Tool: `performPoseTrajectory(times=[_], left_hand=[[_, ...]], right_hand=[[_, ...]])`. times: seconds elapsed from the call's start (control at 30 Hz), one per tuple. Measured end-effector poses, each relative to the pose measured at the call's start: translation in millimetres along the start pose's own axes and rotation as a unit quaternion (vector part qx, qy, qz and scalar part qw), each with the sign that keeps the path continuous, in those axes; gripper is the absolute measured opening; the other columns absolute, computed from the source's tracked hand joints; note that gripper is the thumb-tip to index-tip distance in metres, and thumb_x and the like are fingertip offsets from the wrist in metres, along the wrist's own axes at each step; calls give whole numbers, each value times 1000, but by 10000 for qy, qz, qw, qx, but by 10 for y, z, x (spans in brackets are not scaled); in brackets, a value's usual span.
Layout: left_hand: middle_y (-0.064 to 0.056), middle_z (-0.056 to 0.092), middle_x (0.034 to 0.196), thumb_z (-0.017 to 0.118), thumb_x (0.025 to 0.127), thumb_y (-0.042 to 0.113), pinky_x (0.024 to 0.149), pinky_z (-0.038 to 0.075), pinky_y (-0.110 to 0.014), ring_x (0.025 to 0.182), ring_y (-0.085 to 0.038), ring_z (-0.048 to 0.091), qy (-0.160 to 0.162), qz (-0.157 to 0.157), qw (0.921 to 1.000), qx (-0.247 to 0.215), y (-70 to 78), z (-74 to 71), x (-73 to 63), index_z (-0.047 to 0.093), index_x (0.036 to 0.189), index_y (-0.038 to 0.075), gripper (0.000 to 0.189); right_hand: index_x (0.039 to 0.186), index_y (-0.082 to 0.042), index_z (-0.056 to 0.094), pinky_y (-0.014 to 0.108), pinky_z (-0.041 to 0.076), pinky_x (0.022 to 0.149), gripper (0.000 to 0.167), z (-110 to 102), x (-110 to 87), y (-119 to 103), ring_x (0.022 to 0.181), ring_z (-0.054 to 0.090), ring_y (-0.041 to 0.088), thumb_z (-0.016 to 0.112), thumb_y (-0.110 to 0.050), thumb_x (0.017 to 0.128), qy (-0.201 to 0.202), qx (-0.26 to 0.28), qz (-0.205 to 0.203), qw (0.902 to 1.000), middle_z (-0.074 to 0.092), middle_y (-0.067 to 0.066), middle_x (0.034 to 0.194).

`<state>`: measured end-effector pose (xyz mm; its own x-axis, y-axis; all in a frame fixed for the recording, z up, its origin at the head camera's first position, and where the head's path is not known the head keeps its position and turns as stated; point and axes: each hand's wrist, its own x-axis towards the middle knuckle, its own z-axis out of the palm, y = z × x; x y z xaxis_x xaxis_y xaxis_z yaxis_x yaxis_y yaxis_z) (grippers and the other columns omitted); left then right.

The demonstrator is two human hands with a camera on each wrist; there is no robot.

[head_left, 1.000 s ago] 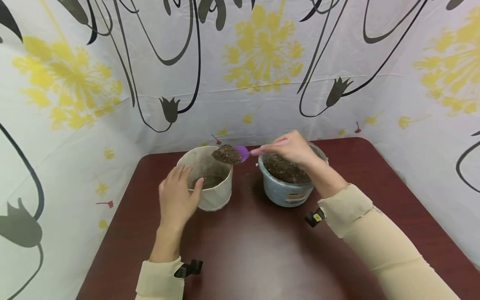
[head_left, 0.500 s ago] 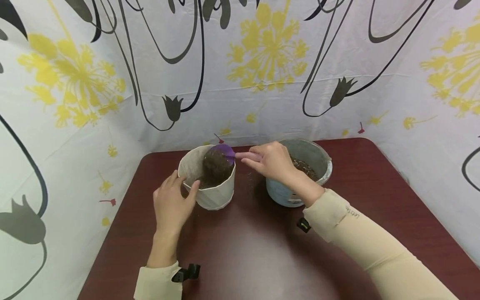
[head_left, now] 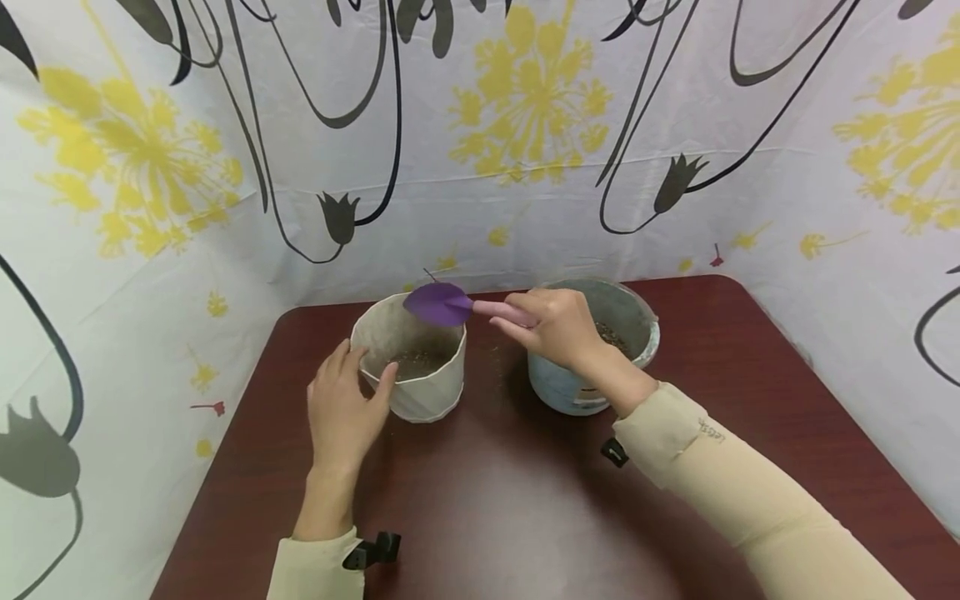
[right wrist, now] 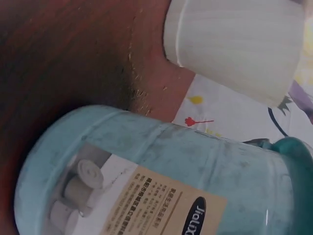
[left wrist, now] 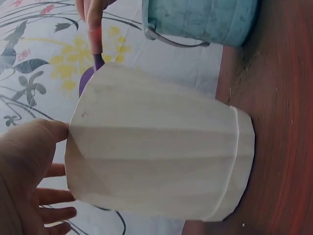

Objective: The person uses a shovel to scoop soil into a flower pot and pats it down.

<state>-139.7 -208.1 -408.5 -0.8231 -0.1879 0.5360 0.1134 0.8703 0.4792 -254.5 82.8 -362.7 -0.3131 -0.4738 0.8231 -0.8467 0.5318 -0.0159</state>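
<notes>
My right hand [head_left: 558, 329] grips the pink handle of a small trowel [head_left: 441, 304]. Its purple blade shows no soil on the visible face and hangs above the back right rim of a white ribbed pot [head_left: 426, 398]. Dark soil [head_left: 418, 363] lies in the bottom of that pot. My left hand [head_left: 347, 408] rests at the pot's near left rim. In the left wrist view its thumb [left wrist: 56, 129] touches the rim, and the other fingers stretch out fairly straight beside it. The pot stands upright.
A light blue bucket [head_left: 558, 387] with soil inside stands right of the pot, partly behind my right forearm. In the right wrist view it bears a printed label [right wrist: 161, 200]. Soil crumbs [right wrist: 141, 98] lie on the dark red table [head_left: 480, 500]. A patterned cloth [head_left: 495, 200] hangs behind.
My right hand has moved left from over the bucket and tipped the loaded trowel over the white pot. The soil has left the blade, which has then risen slightly. My left hand stays at the rim.
</notes>
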Motion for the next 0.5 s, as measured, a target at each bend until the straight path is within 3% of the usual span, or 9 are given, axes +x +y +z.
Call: performPoseTrajectory(times=[0.2, 0.5], left_hand=[[-24, 59, 135, 73, 90, 38, 98, 39, -65, 124, -43, 54, 350, 591, 9968, -415, 142, 119, 61, 67, 121, -1, 50], [-18, 60, 135, 76, 88, 28, 111, 36, -55, 131, -37, 51, -16, 1258, 9866, -1042, 430, 303, 120, 69, 120, 1, 42]], right_hand=[[83, -9, 80, 42, 54, 57, 16, -143, -32, 81, 63, 71, 22, 85, -23, 80, 193, 743, 917, 9928, 76, 4, 76], [88, -13, 83, 24, 52, 63, 14, -448, -151, 203, 73, 74, 15, 86, -24, 80, 254, 1043, 2077, 9723, 78, -2, 83]])
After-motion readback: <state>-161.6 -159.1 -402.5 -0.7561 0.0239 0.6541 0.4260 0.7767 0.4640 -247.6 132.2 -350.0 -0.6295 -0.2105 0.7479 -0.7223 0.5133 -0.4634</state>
